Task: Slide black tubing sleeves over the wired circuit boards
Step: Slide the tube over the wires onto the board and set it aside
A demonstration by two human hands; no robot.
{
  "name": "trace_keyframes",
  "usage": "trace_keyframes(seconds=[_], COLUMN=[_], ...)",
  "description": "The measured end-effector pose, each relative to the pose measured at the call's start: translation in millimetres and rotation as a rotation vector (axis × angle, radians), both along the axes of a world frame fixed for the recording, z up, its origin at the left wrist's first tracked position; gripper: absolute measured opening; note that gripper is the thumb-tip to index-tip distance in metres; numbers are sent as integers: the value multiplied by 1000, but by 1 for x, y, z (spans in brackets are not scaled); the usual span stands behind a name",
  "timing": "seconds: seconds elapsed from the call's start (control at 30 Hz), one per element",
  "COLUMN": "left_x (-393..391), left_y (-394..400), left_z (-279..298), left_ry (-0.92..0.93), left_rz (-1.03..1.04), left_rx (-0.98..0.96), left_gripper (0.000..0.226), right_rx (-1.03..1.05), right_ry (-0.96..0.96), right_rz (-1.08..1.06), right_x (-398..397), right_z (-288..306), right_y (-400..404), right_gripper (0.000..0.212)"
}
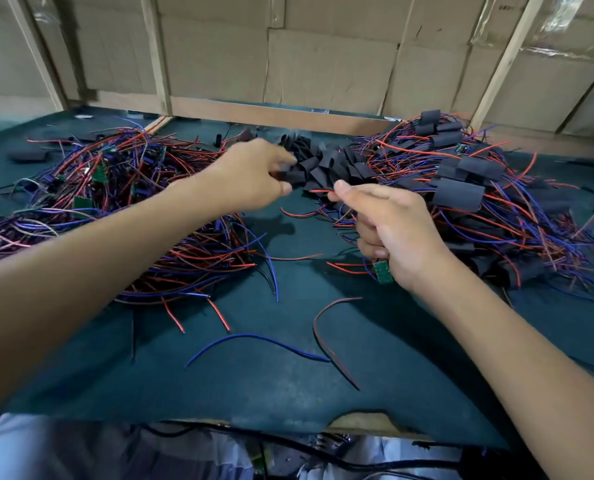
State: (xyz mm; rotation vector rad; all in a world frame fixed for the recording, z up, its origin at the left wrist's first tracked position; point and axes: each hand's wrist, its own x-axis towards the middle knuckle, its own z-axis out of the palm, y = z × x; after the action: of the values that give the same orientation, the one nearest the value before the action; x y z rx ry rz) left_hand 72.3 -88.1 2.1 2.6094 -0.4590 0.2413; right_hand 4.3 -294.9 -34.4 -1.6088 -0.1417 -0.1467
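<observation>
Black tubing sleeves [326,164] lie heaped at the back middle of the green surface [254,375], where both hands meet.

Left hand [250,174] reaches into the heap, fingers pinching one sleeve [294,175]. Right hand [392,230] has fingers curled round a green circuit board [382,271] and pinches its red wire [318,191]. Unsleeved wired boards [115,188] pile at left, sleeved ones [479,188] at right.
</observation>
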Motion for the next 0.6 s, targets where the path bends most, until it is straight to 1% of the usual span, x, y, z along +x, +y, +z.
trace_keyframes(seconds=[0.07,0.1,0.23,0.3,0.47,0.6], left_x=[-17,-24,-35,-39,-49,-53], left_y=[0,0,-2,-2,-4,-4], left_z=[-13,-19,-40,-49,-59,-60], left_ry=[48,55,17,-17,-143,-227], left_rz=[-92,-121,-145,-148,-223,-254], left_rx=[-87,-119,-303,-380,-391,-379], left_gripper=[37,34,25,25,25,18], right_rx=[-140,-158,-152,-161,-222,-293], right_ry=[-145,-190,-260,-273,-304,-306], right_rz=[-50,-60,-123,-154,-102,-66], right_x=[-4,-6,-6,-4,-4,-5], right_z=[0,0,-2,-2,-6,-9], right_y=[4,6,7,4,5,8], right_gripper=[20,19,11,10,11,8])
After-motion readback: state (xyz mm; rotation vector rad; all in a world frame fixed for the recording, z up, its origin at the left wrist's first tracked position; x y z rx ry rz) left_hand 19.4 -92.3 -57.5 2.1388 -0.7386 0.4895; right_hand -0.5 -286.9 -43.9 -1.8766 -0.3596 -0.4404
